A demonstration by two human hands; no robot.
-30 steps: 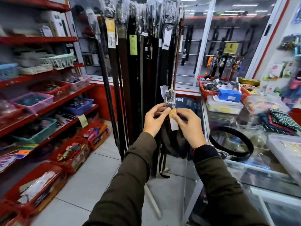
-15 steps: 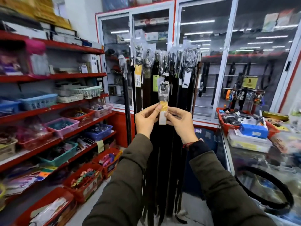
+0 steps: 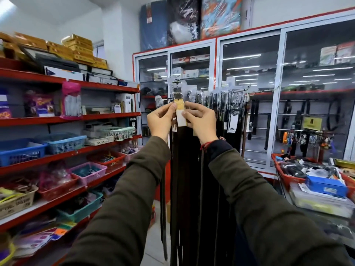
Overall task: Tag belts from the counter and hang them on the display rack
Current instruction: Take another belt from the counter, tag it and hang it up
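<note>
- Shop interior, red-framed glass cabinets [image 3: 249, 96] at the back; all places below given relative to the display rack [image 3: 238, 91].
- Display rack: a metal arm in front of the cabinets, already crowded with dark hanging belts [image 3: 217, 120], several with paper tags.
- Belt [image 3: 181, 160]: one dark strap, held up just left of the rack's hanging row, buckle [image 3: 176, 89] uppermost and level with the rack arm; the strap hung straight down among the others.
- Tag [image 3: 181, 117]: a yellow-and-white paper label sat on the strap just under the buckle, so tagging appeared done for this piece.
- Left hand [image 3: 160, 120]: to the left of the rack, thumb and forefinger pinched the left edge of the tagged strap; remaining fingers curled.
- Right hand [image 3: 200, 121]: between the left hand and the rack's row, fingertips pinched the tag's right edge against the strap.
- Counter [image 3: 343, 231]: below and right of the rack, carrying a red tray [image 3: 284, 176] of mixed goods and boxes; whether untagged belts remained there could not be told.
- Shelves [image 3: 76, 150]: red, far left of the rack, stocked with baskets.
- Progress, as judged: many belts hung; this one tagged and raised but not yet on the arm. Hooking the buckle over it remained, then any further stock.
</note>
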